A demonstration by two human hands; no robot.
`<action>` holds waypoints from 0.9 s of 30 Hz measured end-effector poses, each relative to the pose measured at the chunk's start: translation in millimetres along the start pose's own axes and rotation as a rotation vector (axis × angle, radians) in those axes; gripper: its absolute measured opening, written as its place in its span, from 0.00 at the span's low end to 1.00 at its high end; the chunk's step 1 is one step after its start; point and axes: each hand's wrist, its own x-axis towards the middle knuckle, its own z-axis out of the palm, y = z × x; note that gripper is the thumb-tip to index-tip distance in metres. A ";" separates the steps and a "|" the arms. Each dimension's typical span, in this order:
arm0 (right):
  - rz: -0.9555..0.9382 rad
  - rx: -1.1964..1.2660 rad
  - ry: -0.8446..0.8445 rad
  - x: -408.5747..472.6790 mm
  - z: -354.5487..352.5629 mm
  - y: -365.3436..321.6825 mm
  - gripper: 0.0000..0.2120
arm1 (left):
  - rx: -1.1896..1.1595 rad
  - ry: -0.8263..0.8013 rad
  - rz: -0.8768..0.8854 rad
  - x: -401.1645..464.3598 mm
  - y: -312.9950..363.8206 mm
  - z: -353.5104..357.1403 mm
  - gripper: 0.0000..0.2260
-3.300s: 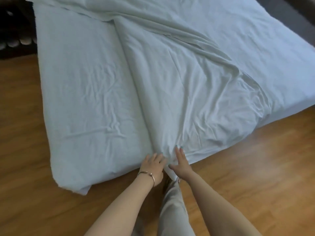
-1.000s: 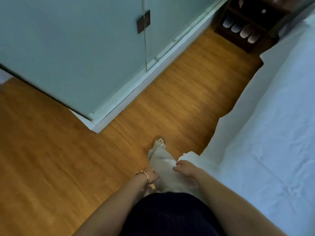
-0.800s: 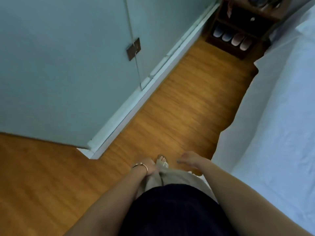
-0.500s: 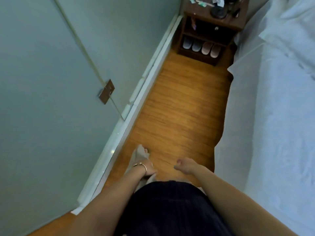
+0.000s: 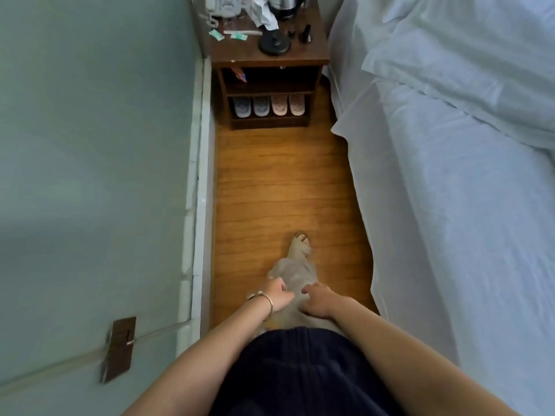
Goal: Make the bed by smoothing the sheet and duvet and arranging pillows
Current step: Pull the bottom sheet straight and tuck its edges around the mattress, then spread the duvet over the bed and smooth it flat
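The bed fills the right side, covered by a pale blue sheet [image 5: 468,211] that hangs down its side to the floor. A rumpled duvet [image 5: 468,61] lies folded back across the head end at the upper right. My left hand [image 5: 277,295], with a bracelet at the wrist, and my right hand [image 5: 316,300] hang in front of my legs with loosely curled fingers. Neither hand holds anything or touches the bedding. No pillow is in view.
I stand in a narrow strip of wooden floor [image 5: 282,187] between a pale green wall [image 5: 90,175] and the bed. A dark wooden nightstand [image 5: 270,64] at the far end carries a kettle, a phone and small items, with slippers [image 5: 268,105] on its bottom shelf.
I have left the foot of the bed, where my hands touched the duvet edge, and walked round into the aisle along its left side. Both hands now hang free.
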 end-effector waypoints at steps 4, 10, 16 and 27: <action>0.030 0.005 0.022 59.9 -126.2 6.1 0.24 | -0.031 0.011 -0.052 78.0 68.7 -92.2 0.05; 0.028 0.228 0.215 109.2 -314.5 15.0 0.17 | 0.005 0.110 0.003 162.8 190.2 -214.2 0.08; 0.093 0.264 0.205 176.6 -436.5 37.8 0.18 | 0.184 0.057 0.017 254.1 287.7 -293.4 0.16; 0.358 0.890 0.624 225.6 -716.6 101.3 0.25 | 0.664 0.051 0.442 428.6 605.9 -503.4 0.18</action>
